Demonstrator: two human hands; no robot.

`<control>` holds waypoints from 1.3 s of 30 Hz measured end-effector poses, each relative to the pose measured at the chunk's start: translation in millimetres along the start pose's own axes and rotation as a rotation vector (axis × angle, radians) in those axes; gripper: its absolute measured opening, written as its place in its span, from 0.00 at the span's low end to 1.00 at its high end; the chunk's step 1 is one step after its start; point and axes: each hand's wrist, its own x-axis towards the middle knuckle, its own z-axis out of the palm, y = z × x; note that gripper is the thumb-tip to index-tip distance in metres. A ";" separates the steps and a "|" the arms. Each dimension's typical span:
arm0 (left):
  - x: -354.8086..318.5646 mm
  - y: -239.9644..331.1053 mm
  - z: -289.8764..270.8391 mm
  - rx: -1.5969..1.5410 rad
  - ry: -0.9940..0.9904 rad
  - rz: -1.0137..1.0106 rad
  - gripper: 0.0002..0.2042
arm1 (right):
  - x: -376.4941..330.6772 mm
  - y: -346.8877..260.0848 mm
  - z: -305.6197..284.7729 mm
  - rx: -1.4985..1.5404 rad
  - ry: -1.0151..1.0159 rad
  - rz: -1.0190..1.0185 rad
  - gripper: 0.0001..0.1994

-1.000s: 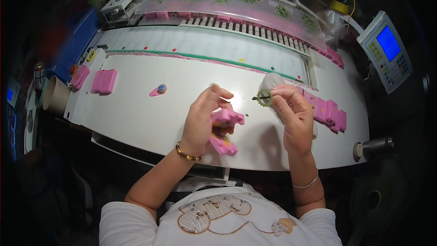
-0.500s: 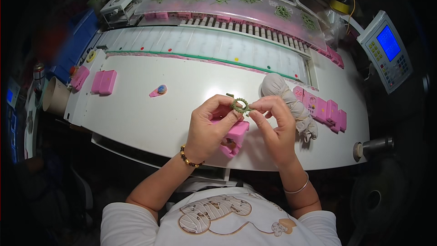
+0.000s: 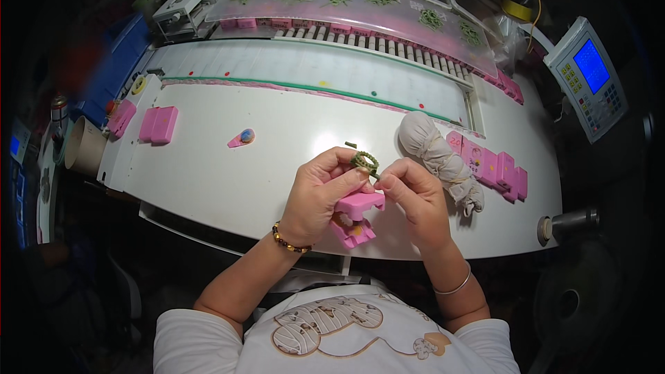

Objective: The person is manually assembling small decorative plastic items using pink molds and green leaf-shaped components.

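Over the near edge of the white worktable (image 3: 228, 180) I hold both hands close together, almost touching at the fingertips. At far right a grey keypad unit (image 3: 589, 83) with a blue screen stands tilted on its mount; along the back a clear cover (image 3: 360, 7) with green tufted shapes under it runs above a row of pink slots. At the table's left lie two flat pink rectangular cases (image 3: 158, 125) side by side, and near them a small pink tab with a blue dot (image 3: 242, 138). To the right a row of pink blocks (image 3: 495, 170) sits beside a white cloth bundle (image 3: 440, 159) tied round with string. At far left a tan cardboard tube (image 3: 82, 145) stands off the table's end. My left hand (image 3: 320, 197) is closed around a pink plastic block (image 3: 359, 203) with a notched top, its thumb and forefinger also pinching a small green ring (image 3: 365, 161) of wound wire. My right hand (image 3: 414, 201) pinches the ring's lower right edge between thumb and forefinger, so the ring sits between both hands just above the block. A second pink piece (image 3: 353, 230) shows below the first, under my left palm; I cannot tell whether it is joined to it.
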 end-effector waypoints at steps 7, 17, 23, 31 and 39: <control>-0.4 -2.6 -2.9 -0.121 -0.074 0.004 0.08 | 1.3 -1.2 2.1 0.610 -0.050 0.407 0.08; -0.5 -7.9 4.6 0.023 0.029 0.127 0.07 | 0.6 6.4 -8.5 0.981 -0.183 0.621 0.12; 4.9 2.9 -10.3 0.007 0.027 0.164 0.07 | 1.0 5.1 -19.9 0.110 0.115 0.239 0.22; 10.4 -0.4 -1.7 0.229 -0.028 0.176 0.07 | 15.1 -3.6 -21.8 -0.082 -0.027 0.012 0.10; 16.2 5.3 2.2 0.249 -0.041 0.115 0.06 | 23.2 -15.7 -31.4 -0.164 -0.210 0.140 0.10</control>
